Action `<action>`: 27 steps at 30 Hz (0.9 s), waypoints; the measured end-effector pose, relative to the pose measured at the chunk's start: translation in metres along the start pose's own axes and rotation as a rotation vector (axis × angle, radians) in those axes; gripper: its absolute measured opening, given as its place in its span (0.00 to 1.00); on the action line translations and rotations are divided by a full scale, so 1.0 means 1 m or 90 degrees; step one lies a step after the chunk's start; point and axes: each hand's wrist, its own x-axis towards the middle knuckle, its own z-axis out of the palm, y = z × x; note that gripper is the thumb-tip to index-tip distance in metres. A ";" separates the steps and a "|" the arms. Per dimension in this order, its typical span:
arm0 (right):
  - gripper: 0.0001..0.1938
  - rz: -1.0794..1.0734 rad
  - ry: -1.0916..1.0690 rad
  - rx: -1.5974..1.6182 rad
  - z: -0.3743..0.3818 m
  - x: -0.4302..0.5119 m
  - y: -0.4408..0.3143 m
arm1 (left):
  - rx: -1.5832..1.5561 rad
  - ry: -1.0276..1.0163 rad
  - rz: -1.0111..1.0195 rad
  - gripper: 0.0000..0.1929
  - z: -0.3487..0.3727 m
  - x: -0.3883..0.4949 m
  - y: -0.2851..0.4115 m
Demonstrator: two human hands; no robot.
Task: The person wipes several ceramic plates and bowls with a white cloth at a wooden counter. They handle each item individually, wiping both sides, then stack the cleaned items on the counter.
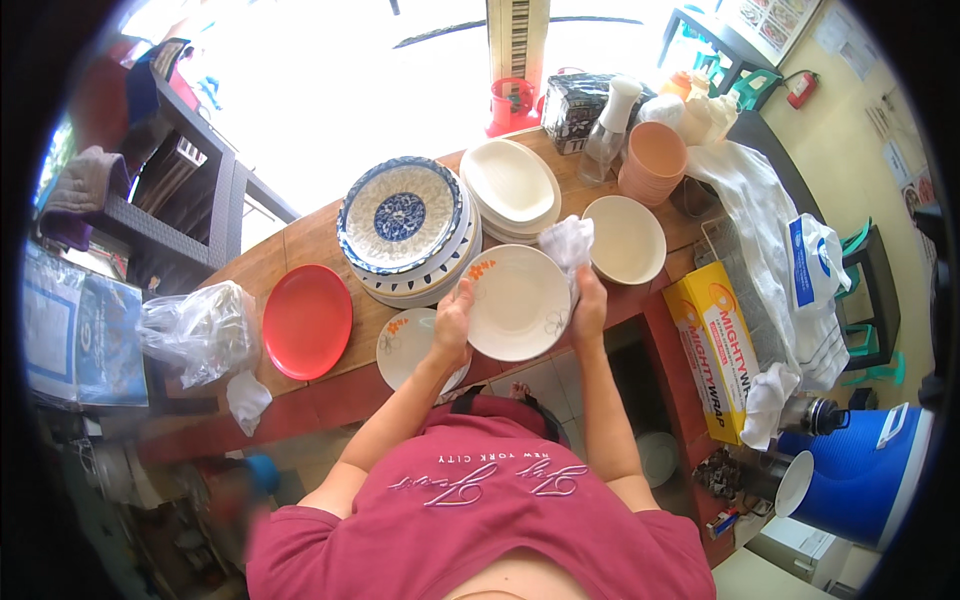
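Between my two hands is a round white plate with orange and grey flower prints near its rim. My left hand grips its left edge, thumb on top. My right hand holds the right edge together with a white cloth, which bunches up above the fingers. Below my left forearm lies another flower-printed plate, partly covered by the arm. Just behind the held plate rises a stack of plates topped by a blue-patterned one. A pile of white oval plates stands beside that stack.
A red oval plate and a clear plastic bag lie at left on the wooden counter. To the right are a cream bowl, stacked orange bowls, a glass bottle and a yellow wrap box.
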 end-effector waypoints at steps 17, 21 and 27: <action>0.27 0.040 0.018 0.163 0.045 -0.044 -0.043 | 0.236 0.160 0.219 0.15 0.027 -0.003 -0.023; 0.28 0.041 0.162 0.138 0.079 -0.060 -0.033 | 0.083 0.097 0.221 0.15 0.034 -0.005 -0.034; 0.16 0.108 0.175 0.138 0.051 -0.059 -0.024 | 0.193 0.032 0.015 0.17 0.028 -0.010 -0.006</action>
